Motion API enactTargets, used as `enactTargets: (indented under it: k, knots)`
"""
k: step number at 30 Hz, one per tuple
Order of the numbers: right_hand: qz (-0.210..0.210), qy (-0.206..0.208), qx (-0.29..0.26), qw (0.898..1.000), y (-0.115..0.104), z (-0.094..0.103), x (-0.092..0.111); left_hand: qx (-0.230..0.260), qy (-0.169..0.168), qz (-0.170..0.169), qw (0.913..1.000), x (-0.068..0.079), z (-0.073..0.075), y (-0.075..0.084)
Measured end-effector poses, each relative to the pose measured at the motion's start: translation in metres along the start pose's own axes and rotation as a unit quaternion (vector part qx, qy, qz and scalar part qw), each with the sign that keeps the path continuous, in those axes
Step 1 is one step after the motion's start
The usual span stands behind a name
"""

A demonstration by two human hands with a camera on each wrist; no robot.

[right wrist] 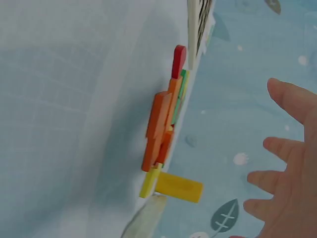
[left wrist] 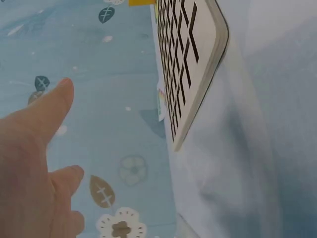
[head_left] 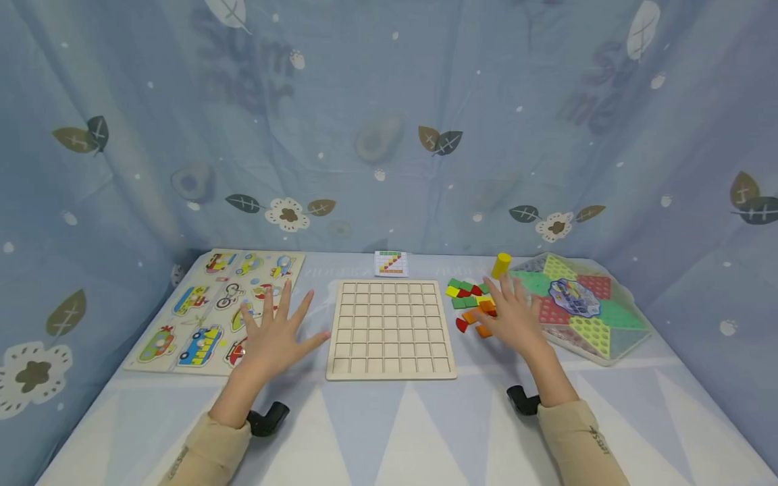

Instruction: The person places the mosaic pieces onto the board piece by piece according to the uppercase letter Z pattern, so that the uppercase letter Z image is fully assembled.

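Note:
My left hand is spread over the right edge of a wooden puzzle board with vehicle pictures, fingers straight and holding nothing. In the left wrist view the left hand shows its thumb and fingers apart from the wooden grid board. My right hand, also spread and holding nothing, hovers over a heap of coloured blocks in red, green, yellow and orange, hiding part of it. Between the hands lies the square grid board, its cells bare. In the right wrist view, the right hand stays apart from the orange blocks.
A small card with a coloured grid pattern leans behind the board. A yellow cylinder stands behind the blocks. At the right lies a star-patterned game board. A patterned curtain hangs at the back and sides.

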State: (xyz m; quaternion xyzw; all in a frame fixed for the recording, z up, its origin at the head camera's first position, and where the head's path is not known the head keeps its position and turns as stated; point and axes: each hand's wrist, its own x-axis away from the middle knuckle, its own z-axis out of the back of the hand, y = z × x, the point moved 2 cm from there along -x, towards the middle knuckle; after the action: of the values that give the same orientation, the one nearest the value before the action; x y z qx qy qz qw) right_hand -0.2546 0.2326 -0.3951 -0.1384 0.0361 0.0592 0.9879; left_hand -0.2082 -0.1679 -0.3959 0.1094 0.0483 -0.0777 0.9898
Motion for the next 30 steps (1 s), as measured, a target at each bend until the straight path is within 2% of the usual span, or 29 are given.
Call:
enactTargets:
  k: [7, 12, 16, 22, 30]
  knots:
    - [0.027, -0.034, -0.044, 0.998, 0.004, -0.017, -0.026, 0.071, -0.025, 0.001, 0.9972, -0.021, -0.020, 0.001]
    - [0.031, -0.064, -0.084, 0.994, 0.004, -0.028, -0.041, 0.093, -0.055, -0.032, 0.9937, -0.031, -0.031, 0.008]
    - [0.027, -0.064, -0.054, 0.996, 0.001, -0.032, -0.051, 0.114, -0.086, -0.055, 0.9882, -0.036, -0.037, 0.013]
    - [0.020, -0.067, -0.007, 0.998, -0.004, -0.038, -0.062, 0.137, -0.130, -0.053, 0.9806, -0.045, -0.045, 0.016]
    - [0.004, -0.071, 0.000, 0.997, -0.004, -0.041, -0.067, 0.159, -0.166, -0.074, 0.9704, -0.047, -0.052, 0.018]
